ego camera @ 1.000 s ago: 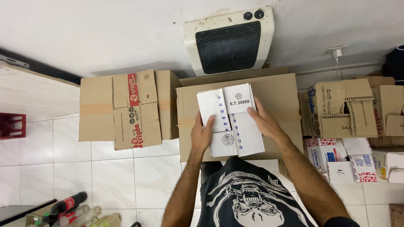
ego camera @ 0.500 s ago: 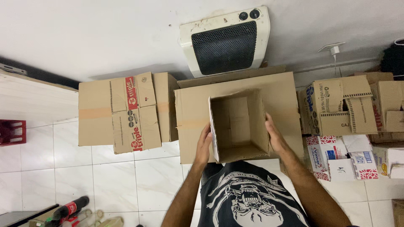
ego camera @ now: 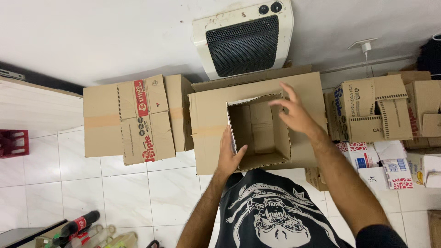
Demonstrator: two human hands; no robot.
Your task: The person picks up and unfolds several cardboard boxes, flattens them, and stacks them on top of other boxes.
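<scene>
Carton (ego camera: 259, 131) — a small open cardboard box, mouth facing me — rests on top of a larger brown box (ego camera: 209, 124) directly ahead in the head view. My left hand (ego camera: 229, 154) is flat against the carton's left wall, thumb hooked over the near-left edge; fingers are extended, not closed round anything. My right hand (ego camera: 294, 110) hovers above the carton's right rim, fingers spread apart, gripping nothing; I cannot tell whether it touches the rim.

Edges: the carton's interior is open room, its four walls upright. To the left, just beside the large box, stands a taped carton with red printing (ego camera: 131, 119). To the right, a stack of mixed cartons (ego camera: 376, 112) sits close.

Surface — white floor tiles (ego camera: 115, 193). A wall heater with black grille (ego camera: 245, 39) hangs behind; bottles (ego camera: 76, 227) lie lower left.
</scene>
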